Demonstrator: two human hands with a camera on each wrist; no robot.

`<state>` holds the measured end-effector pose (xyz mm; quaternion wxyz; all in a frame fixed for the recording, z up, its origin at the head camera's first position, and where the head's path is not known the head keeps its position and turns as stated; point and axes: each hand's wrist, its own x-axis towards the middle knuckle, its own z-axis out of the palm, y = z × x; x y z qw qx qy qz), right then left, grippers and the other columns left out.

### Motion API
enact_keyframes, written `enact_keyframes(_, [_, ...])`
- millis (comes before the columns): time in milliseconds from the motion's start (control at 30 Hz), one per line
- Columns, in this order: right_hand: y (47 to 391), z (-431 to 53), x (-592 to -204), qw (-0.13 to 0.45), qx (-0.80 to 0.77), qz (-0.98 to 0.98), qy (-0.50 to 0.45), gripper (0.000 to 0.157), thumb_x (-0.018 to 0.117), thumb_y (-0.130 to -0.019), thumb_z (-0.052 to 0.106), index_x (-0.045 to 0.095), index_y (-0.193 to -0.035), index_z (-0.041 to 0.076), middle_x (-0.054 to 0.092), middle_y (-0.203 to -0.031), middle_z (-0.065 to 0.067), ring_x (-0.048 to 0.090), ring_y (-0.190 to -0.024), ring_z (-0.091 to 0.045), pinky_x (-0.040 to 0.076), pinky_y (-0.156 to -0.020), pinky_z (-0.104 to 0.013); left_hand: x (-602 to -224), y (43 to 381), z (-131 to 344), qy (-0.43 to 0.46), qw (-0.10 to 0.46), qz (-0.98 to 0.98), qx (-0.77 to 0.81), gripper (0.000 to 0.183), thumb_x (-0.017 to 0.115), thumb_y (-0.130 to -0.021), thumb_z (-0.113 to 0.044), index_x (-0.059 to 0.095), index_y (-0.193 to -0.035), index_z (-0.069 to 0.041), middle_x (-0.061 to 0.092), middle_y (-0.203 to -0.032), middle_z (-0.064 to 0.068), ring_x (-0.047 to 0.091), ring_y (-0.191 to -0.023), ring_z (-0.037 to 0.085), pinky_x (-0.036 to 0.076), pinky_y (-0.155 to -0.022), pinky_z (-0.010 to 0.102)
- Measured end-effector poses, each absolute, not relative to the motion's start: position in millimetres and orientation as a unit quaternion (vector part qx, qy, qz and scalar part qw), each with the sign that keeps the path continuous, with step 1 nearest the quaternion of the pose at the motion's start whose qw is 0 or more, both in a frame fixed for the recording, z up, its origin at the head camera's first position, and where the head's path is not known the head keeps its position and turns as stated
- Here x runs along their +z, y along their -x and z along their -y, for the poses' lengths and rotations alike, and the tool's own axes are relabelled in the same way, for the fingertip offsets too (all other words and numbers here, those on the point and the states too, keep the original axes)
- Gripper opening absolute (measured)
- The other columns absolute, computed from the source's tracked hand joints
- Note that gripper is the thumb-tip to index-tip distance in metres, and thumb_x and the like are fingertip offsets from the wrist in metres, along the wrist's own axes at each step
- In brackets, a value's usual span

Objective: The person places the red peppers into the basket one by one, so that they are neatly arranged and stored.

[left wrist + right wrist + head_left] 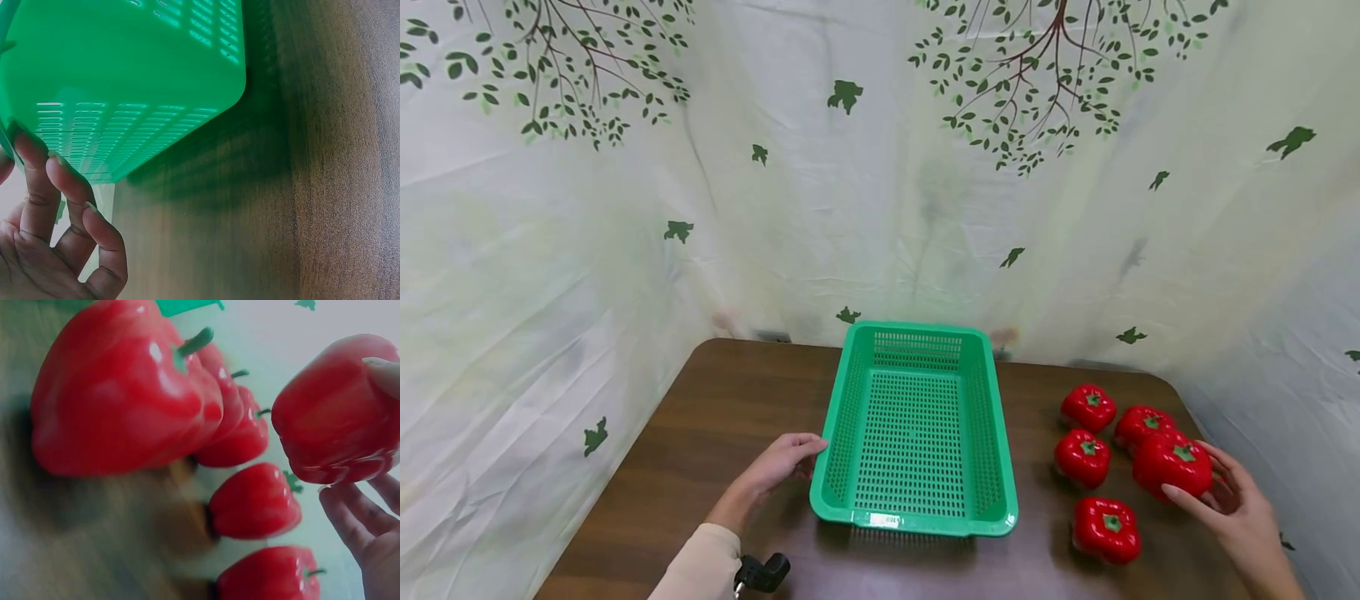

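Here's the left hand (pixel 786 462) beside the green basket (pixel 913 442), at its nine o'clock, fingers curled and pinching the rim, likely to keep it from sliding. Over at three o'clock, the right hand (pixel 1236 496) wraps part-way round a red pepper (pixel 1165 467), thumb on one side, fingers opposite: a wide grip that probably suits something so rounded and glossy. That one looks raised above the tabletop (pixel 715 400)! Four other peppers (pixel 1107 531) sweep from half past seven to eleven o'clock around it; the right wrist view counts five, so one is probably masked from above. Underneath, dark wood grain with a soft sheen; past the twelve o'clock edge, creased pale cloth (pixel 820 208) printed with branches and leaves walls everything in.
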<state>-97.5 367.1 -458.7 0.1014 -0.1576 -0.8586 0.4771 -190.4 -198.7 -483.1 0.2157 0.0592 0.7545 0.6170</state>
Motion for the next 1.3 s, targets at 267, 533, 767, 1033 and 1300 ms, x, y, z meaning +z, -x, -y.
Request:
enact_keyframes(267, [116.9,-353.7,-448.4,0.082,0.474,0.869,0.121,0.083,0.070,-0.089,0.032,0.020,-0.153,0.019,0.032,-0.139,-0.018,0.041,-0.105,-0.010,0.044,-0.069,-0.006,-483.6,189.1,199.3,-0.057,0.213,-0.755,0.617,0.038,0.053,-0.099,-0.026,0.061,-0.106,0.011,0.062,-0.078,-0.001,0.057,-0.069,0.015,0.049,-0.073,0.038])
enact_keyframes(533, [136.6,-341.9,-445.7,0.101,0.498,0.861,0.018,0.071,0.068,-0.090,0.016,0.027,-0.148,0.014,0.041,-0.125,0.011,0.045,-0.100,0.006,0.045,-0.075,-0.008,-485.4,189.9,198.6,-0.057,0.209,-0.759,0.614,0.038,0.053,-0.099,-0.026,0.062,-0.104,0.010,0.059,-0.074,-0.002,0.055,-0.069,0.015,0.048,-0.073,0.038])
enact_keyframes(767, [154.0,-327.2,-439.0,0.077,0.498,0.864,-0.017,0.071,0.068,-0.091,0.021,0.027,-0.149,0.014,0.038,-0.134,-0.009,0.046,-0.103,0.003,0.048,-0.077,-0.013,-484.0,189.5,198.8,-0.064,0.208,-0.757,0.616,0.038,0.052,-0.100,-0.025,0.061,-0.104,0.012,0.060,-0.076,-0.002,0.056,-0.069,0.014,0.049,-0.071,0.035])
enact_keyframes(1033, [176.2,-310.3,-431.7,0.061,0.501,0.862,-0.043,0.072,0.069,-0.090,0.020,0.028,-0.147,0.007,0.042,-0.136,-0.012,0.045,-0.109,-0.003,0.043,-0.082,-0.009,-482.8,189.3,197.4,-0.064,0.211,-0.754,0.619,0.039,0.051,-0.101,-0.027,0.059,-0.106,0.011,0.060,-0.077,-0.002,0.055,-0.069,0.015,0.047,-0.071,0.035])
enact_keyframes(1300, [202.4,-288.6,-424.6,0.033,0.515,0.855,-0.050,0.077,0.069,-0.090,0.027,0.025,-0.149,0.006,0.037,-0.144,-0.022,0.040,-0.125,-0.040,0.044,-0.079,-0.011,-482.6,188.2,199.6,-0.054,0.212,-0.755,0.618,0.038,0.053,-0.100,-0.027,0.061,-0.106,0.009,0.062,-0.079,-0.002,0.057,-0.071,0.015,0.048,-0.072,0.036])
